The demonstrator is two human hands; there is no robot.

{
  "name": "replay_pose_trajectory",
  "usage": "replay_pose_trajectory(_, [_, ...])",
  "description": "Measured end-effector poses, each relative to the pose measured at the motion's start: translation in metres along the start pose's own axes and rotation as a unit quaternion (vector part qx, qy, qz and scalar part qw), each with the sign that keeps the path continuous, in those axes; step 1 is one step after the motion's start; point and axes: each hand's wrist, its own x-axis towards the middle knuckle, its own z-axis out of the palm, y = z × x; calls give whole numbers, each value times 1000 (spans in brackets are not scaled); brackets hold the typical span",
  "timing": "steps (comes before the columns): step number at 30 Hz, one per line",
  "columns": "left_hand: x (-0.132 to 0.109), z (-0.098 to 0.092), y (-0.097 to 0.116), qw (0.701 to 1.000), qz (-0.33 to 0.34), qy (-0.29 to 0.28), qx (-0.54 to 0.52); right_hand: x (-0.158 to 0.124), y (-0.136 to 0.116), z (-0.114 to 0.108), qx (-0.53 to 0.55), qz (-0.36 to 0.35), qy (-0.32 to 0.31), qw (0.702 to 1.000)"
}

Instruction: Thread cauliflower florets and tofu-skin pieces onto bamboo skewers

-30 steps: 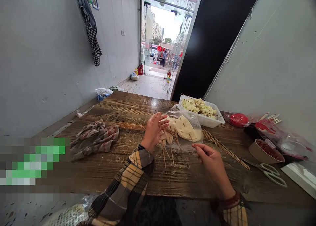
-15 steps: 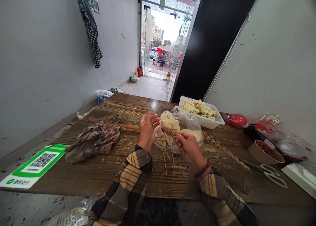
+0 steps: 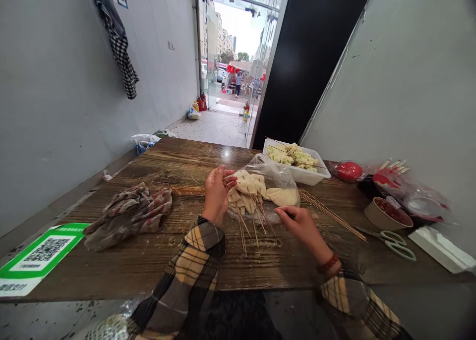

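My left hand (image 3: 215,194) is curled around a bunch of pale flat food slices (image 3: 247,187) threaded on thin bamboo skewers (image 3: 251,223), holding them over the wooden table (image 3: 159,251). My right hand (image 3: 303,226) sits lower right of the bunch, fingers pinched near the skewer ends; what it grips is too small to make out. More pale slices (image 3: 284,196) lie on a clear plastic bag (image 3: 277,174) behind the bunch.
A white tray (image 3: 312,174) of skewered food stands behind. Loose skewers (image 3: 332,216), scissors (image 3: 394,241), a paper bowl (image 3: 386,213) and bagged red items (image 3: 349,170) lie right. A crumpled cloth (image 3: 128,216) and green QR sticker (image 3: 40,251) lie left.
My right hand went in to the skewer bunch and has drawn back down to the right. My left hand has lifted the bunch, then lowered it a little.
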Motion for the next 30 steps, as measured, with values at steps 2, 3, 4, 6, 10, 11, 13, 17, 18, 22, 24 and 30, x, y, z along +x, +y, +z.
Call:
replay_pose_trajectory(2, [-2,4,0,1000,-7,-20,10,-9,28,-24,-38,27,30,998])
replay_pose_trajectory(3, [-3,5,-1,999,-10,-31,16,-13,43,-37,-72,41,50,995])
replay_pose_trajectory(4, [-4,7,-1,999,-13,-43,21,-16,58,-50,-111,53,71,990])
replay_pose_trajectory(6, [-6,10,-2,997,-21,-72,31,-19,84,-75,-191,68,111,973])
replay_pose_trajectory(10, [-7,12,-4,989,-34,-132,50,-16,116,-103,-267,86,145,949])
replay_pose_trajectory(11, [-8,12,-5,988,-36,-141,55,-13,121,-104,-282,86,142,945])
replay_pose_trajectory(13, [-9,13,-5,986,-38,-150,65,-5,128,-101,-311,81,126,939])
replay_pose_trajectory(17, [-10,14,-4,985,-43,-149,80,12,135,-92,-366,70,89,924])
replay_pose_trajectory(18, [-11,14,-3,985,-45,-147,83,15,136,-90,-378,70,83,919])
replay_pose_trajectory(22, [-11,14,-3,986,-50,-138,81,20,139,-87,-422,66,73,901])
replay_pose_trajectory(24, [-12,14,-3,986,-53,-133,82,20,141,-85,-444,60,68,891])
replay_pose_trajectory(30, [-14,15,-6,984,-28,-136,107,23,147,-79,-494,55,61,866])
